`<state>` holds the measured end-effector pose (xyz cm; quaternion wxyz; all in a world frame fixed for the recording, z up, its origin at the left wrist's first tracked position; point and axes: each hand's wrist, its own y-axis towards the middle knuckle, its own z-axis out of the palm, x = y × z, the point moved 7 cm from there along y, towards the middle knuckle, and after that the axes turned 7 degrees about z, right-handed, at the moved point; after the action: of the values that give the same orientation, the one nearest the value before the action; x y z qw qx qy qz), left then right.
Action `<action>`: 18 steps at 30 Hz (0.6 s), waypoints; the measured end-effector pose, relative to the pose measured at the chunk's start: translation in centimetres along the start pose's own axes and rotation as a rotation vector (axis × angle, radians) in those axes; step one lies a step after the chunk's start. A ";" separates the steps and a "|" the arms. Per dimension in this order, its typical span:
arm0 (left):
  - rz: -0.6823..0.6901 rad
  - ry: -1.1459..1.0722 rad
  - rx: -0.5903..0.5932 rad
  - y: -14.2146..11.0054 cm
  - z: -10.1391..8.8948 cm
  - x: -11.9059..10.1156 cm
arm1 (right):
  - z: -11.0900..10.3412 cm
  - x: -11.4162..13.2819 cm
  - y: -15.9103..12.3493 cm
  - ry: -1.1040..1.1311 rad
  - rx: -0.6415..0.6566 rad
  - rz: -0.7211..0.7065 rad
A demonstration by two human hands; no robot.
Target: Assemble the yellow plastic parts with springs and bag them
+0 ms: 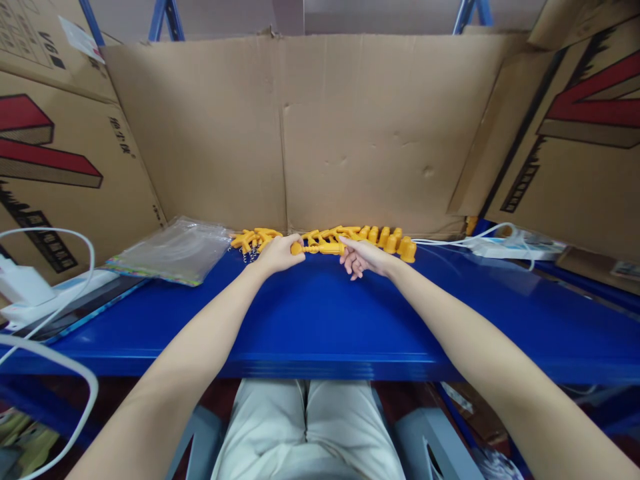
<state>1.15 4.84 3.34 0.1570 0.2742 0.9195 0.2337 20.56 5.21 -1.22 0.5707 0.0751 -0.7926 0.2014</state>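
Between my two hands, above the back part of the blue shelf (320, 313), is a yellow plastic piece (327, 249) with a thin middle and a thicker cylindrical part. My left hand (274, 255) is closed on its rounded left end. My right hand (366, 257) pinches the right end between thumb and index finger, its other fingers loosely curled. Behind my left hand lie yellow branched pieces (245, 240) with small metal chains. More branched pieces (325, 234) lie behind the held one. Several yellow cup-shaped pieces (393, 241) stand in rows behind my right hand, partly hidden by it.
Clear plastic bags (173, 250) lie to the left. Nearby are a dark flat device (85, 310), a white charger (25, 293) and looping white cables. A white power strip (517, 248) sits at the right. Cardboard (375, 133) walls the back and sides.
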 end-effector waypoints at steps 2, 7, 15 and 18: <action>-0.009 -0.020 -0.005 0.0 0.0 0.0 | 0.0 -0.1 0.2 -0.018 -0.004 0.011; -0.017 -0.052 -0.002 0.0 0.2 0.2 | -0.1 0.4 -0.4 0.045 0.044 -0.071; -0.010 0.056 0.011 -0.1 -0.5 -0.3 | 0.0 1.0 -0.5 0.057 0.055 -0.152; -0.003 0.088 0.011 -0.1 -0.7 -0.8 | 0.2 0.7 -0.2 0.038 0.039 -0.091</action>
<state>1.44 4.07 4.06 0.1154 0.2631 0.9272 0.2403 20.21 5.02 -0.56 0.5927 0.1183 -0.7732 0.1922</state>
